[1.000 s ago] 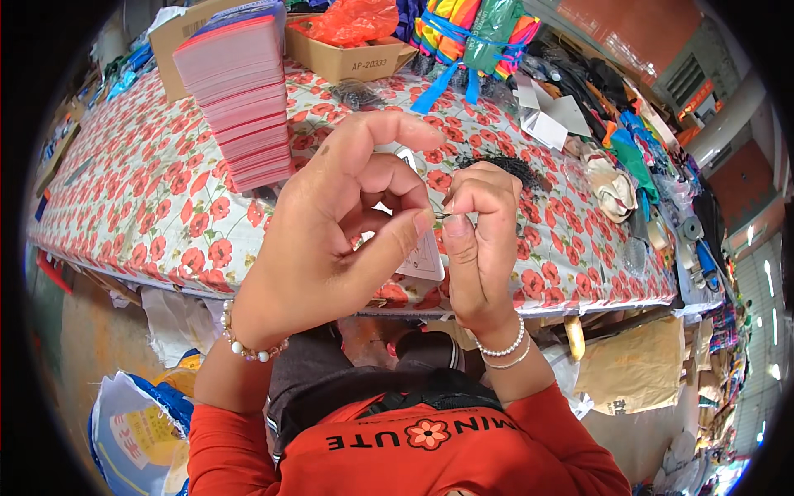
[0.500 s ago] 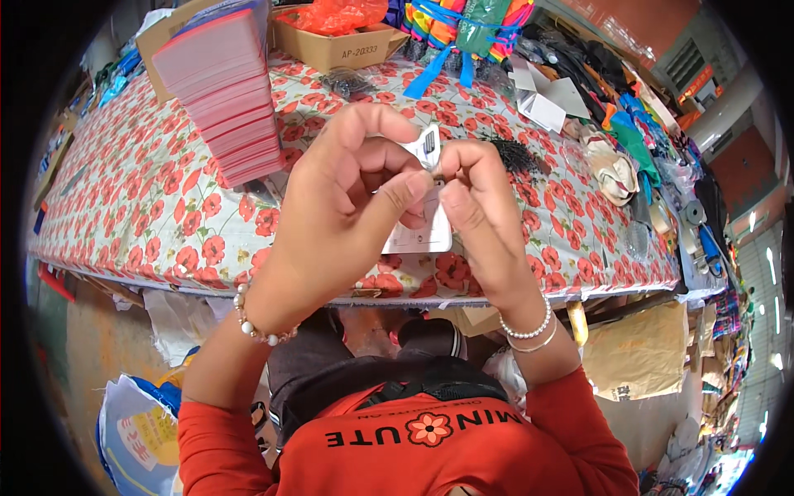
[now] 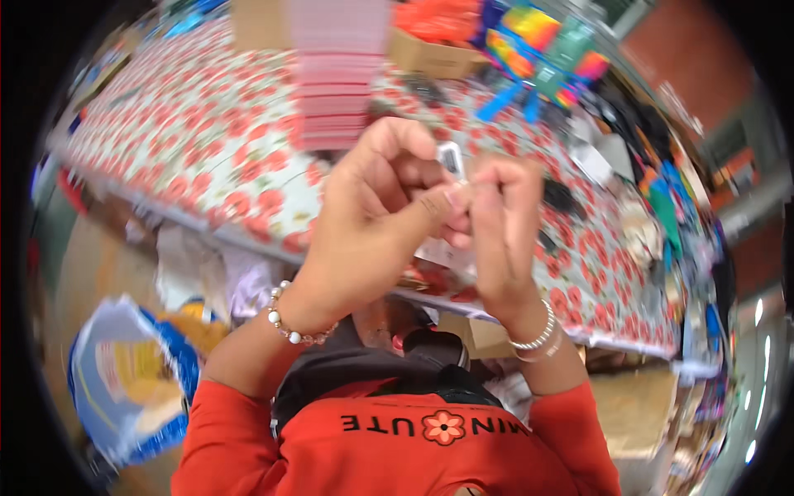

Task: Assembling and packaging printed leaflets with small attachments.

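Note:
In front of my chest, above the table's near edge, my left hand is closed around a white card. The card's narrow top, with a dark printed patch, sticks up between the fingertips, and its wider part hangs below them. Thumb and forefinger of my right hand pinch together right beside the left fingertips, at the card's narrow part. What that pinch holds is hidden and blurred. Beyond my left hand rises a tall stack of pink-edged cards. A small heap of black strands lies past my right hand.
A floral cloth covers the table. At the back stand a cardboard box with a red plastic bag and a bright multicoloured bundle. Mixed cloth items crowd the right side. A blue-and-white sack sits on the floor at left.
The view has swung left, so the table and its things appear shifted right and tilted. Both hands stay together at the card; the right fingers look straighter than before.

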`<state>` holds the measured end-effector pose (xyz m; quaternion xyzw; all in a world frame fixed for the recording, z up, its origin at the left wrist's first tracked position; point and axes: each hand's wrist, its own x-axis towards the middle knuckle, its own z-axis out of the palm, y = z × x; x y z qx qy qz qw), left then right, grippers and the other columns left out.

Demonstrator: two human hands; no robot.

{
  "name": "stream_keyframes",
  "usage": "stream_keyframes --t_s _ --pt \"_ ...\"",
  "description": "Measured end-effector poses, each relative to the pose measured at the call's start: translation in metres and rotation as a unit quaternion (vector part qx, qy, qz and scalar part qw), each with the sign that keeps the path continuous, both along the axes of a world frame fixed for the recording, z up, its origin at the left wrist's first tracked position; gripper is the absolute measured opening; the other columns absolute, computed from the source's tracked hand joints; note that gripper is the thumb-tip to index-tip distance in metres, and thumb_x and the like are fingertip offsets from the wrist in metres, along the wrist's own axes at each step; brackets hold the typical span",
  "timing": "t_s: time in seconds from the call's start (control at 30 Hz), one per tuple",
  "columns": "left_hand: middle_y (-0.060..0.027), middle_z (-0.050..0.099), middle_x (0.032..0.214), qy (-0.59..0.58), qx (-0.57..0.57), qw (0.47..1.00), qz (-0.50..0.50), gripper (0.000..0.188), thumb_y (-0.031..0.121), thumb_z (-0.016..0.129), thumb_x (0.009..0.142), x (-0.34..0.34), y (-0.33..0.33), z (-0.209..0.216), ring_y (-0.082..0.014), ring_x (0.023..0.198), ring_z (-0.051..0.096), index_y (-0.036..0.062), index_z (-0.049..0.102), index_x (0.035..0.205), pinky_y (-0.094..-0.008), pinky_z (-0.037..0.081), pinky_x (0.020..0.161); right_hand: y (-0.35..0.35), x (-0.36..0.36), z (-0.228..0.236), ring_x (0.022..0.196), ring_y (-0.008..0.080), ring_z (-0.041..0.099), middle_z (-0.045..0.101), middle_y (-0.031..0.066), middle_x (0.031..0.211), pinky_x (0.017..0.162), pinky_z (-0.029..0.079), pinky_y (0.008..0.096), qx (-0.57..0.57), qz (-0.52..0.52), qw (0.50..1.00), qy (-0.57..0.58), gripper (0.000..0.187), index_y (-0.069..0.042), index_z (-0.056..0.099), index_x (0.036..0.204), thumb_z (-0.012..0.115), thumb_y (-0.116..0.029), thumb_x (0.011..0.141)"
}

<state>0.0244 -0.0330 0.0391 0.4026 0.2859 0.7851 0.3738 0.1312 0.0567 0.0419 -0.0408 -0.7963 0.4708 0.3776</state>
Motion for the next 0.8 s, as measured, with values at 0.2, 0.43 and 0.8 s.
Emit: stream_keyframes --t_s 0.2,0.43,0.8 --pt "-0.0095 0.06 0.088 0.096 -0.074 0.977 0.177 0.036 -0.009 0.049 0.081 -0.043 -0.147 0.022 -0.0087 0.065 0.052 -0.0028 0.049 0.116 -0.0148 0.043 0.059 -0.028 -0.035 0.012 0.08 0.0193 0.047 0.049 0.0115 0.104 0.077 0.041 0.0315 0.08 0.279 0.956 -0.034 0.038 -0.003 0.042 0.115 0.054 -0.015 0.082" --pt "-0.0035 0.06 0.087 0.171 -0.335 0.742 0.555 0.024 -0.001 0.048 0.084 -0.048 -0.396 -0.009 -0.0059 0.069 0.05 -0.0018 0.062 0.104 -0.0145 0.041 0.062 -0.044 -0.069 0.021 0.083 0.0182 0.046 0.05 0.0102 0.1 0.078 0.04 0.0316 0.106 0.241 0.964 -0.033 0.024 -0.002 0.049 0.101 0.053 -0.014 0.081" --pt "-0.011 0.063 0.089 0.106 -0.691 0.53 0.48 0.03 0.003 0.053 0.075 -0.161 -0.482 -0.168 -0.0204 0.072 0.058 -0.0012 0.065 0.103 -0.0269 0.047 0.063 -0.03 -0.077 -0.002 0.085 0.0185 0.044 0.049 0.0075 0.098 0.08 0.037 0.028 0.232 0.167 0.938 -0.197 0.012 -0.003 0.05 0.094 0.047 -0.002 0.082"
